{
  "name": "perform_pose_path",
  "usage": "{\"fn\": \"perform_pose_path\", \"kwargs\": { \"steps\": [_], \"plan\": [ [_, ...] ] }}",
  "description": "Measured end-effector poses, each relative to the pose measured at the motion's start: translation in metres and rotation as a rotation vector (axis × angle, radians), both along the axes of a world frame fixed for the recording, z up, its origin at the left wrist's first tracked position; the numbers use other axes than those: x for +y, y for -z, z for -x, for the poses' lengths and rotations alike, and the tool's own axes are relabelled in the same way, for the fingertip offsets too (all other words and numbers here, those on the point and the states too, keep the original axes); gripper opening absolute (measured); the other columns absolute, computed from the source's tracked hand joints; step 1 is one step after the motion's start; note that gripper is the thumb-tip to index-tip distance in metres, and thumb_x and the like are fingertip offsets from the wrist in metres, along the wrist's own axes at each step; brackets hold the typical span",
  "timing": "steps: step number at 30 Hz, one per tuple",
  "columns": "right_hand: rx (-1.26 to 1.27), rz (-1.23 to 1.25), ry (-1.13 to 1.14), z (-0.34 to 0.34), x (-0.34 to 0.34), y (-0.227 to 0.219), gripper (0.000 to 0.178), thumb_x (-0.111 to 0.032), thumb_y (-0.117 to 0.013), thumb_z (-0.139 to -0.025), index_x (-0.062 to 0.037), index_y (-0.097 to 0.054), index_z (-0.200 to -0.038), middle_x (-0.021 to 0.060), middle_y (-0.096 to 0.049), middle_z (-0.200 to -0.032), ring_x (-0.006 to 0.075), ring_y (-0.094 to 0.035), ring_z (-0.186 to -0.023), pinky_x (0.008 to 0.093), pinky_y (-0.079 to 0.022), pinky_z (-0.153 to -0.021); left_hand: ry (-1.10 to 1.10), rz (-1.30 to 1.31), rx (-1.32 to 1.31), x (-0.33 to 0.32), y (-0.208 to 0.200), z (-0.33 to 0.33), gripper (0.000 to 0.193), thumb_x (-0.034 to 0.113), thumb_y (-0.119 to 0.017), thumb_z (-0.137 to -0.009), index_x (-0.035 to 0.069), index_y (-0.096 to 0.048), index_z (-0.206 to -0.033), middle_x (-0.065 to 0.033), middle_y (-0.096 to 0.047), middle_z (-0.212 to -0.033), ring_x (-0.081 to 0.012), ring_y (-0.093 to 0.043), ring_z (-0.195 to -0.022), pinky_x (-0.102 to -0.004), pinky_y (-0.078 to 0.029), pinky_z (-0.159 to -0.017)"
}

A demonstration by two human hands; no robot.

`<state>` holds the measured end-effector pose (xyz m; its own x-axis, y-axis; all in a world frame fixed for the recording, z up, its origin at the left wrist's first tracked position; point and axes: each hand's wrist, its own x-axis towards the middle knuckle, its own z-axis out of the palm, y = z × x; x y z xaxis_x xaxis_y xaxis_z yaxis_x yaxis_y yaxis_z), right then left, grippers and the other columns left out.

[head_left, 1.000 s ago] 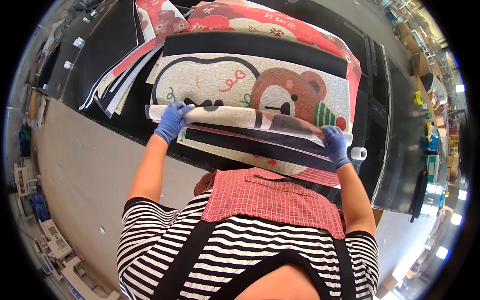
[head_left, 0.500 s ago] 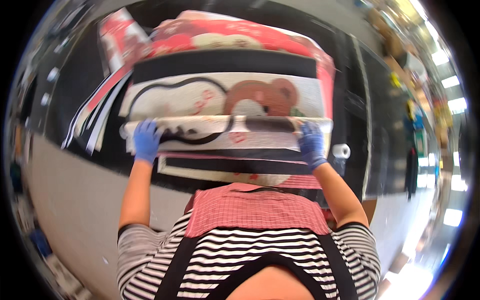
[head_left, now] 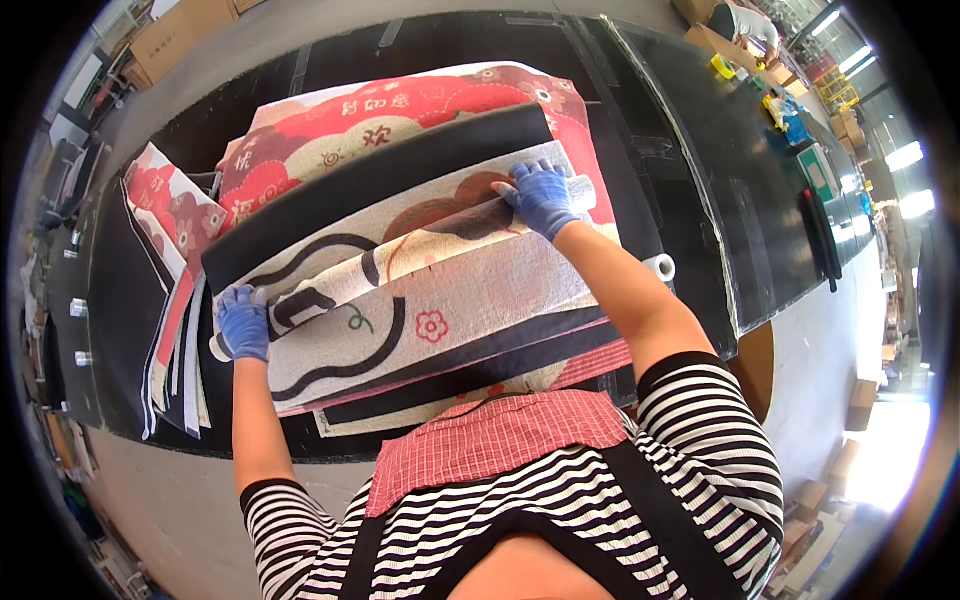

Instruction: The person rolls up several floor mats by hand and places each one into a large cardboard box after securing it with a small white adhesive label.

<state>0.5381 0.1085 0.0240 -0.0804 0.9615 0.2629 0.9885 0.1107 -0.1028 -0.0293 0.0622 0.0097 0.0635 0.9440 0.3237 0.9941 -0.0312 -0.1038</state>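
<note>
A pale floor mat [head_left: 470,290] printed with a brown bear, black outlines and a red flower lies on a stack of mats. A slim roll [head_left: 335,275], printed in white and black, lies slantwise across it, with white ends. My left hand [head_left: 243,322], in a blue glove, is closed over the roll's left end. Near the other end my right hand [head_left: 541,198], also gloved in blue, has its fingers curved over the roll. What lies inside the roll is hidden.
Behind are a black sheet [head_left: 380,185] and red printed mats [head_left: 430,100]. Cut strips [head_left: 185,330] hang at the left of the black table [head_left: 690,250]. A small white roll [head_left: 660,267] stands at right. A person [head_left: 748,28] bends over boxes far right.
The roll has moved away from me across the mat, and more printed surface shows on its near side. Both hands have gone with it. The whole view has turned, so the roll now slants.
</note>
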Motion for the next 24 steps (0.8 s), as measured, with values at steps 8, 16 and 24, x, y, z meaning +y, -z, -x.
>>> {"fn": "perform_pose_path", "kwargs": {
  "steps": [8,16,24],
  "plan": [
    [0.234,-0.124,-0.144,-0.007,-0.057,0.010,0.043,-0.034,-0.069,-0.088,-0.0073,-0.057,-0.121,0.0153,-0.065,-0.117,0.0364,-0.060,-0.111,0.0521,-0.041,-0.099,0.029,-0.025,-0.160,-0.042,0.009,-0.006,0.043,0.038,-0.058,-0.098,0.000,-0.060,-0.120,-0.0235,-0.065,-0.113,-0.0429,-0.060,-0.106,-0.0498,-0.047,-0.096],
    [-0.014,-0.052,-0.194,0.002,-0.005,-0.014,0.032,-0.035,-0.066,-0.087,-0.0177,-0.065,-0.115,0.0058,-0.063,-0.113,0.0279,-0.058,-0.113,0.0468,-0.040,-0.100,0.142,0.032,-0.151,-0.003,0.035,0.023,0.045,0.044,-0.052,-0.099,0.005,-0.058,-0.121,-0.0155,-0.064,-0.111,-0.0391,-0.059,-0.108,-0.0508,-0.041,-0.101],
    [-0.002,0.129,-0.017,0.025,0.125,-0.022,0.022,-0.020,-0.066,-0.086,-0.0126,-0.068,-0.107,0.0132,-0.073,-0.099,0.0318,-0.070,-0.096,0.0439,-0.053,-0.086,-0.011,-0.015,0.060,0.116,-0.011,-0.008,0.026,0.026,-0.051,-0.098,0.011,-0.070,-0.089,-0.0150,-0.071,-0.090,-0.0351,-0.068,-0.090,-0.0496,-0.051,-0.080]
  ]
}}
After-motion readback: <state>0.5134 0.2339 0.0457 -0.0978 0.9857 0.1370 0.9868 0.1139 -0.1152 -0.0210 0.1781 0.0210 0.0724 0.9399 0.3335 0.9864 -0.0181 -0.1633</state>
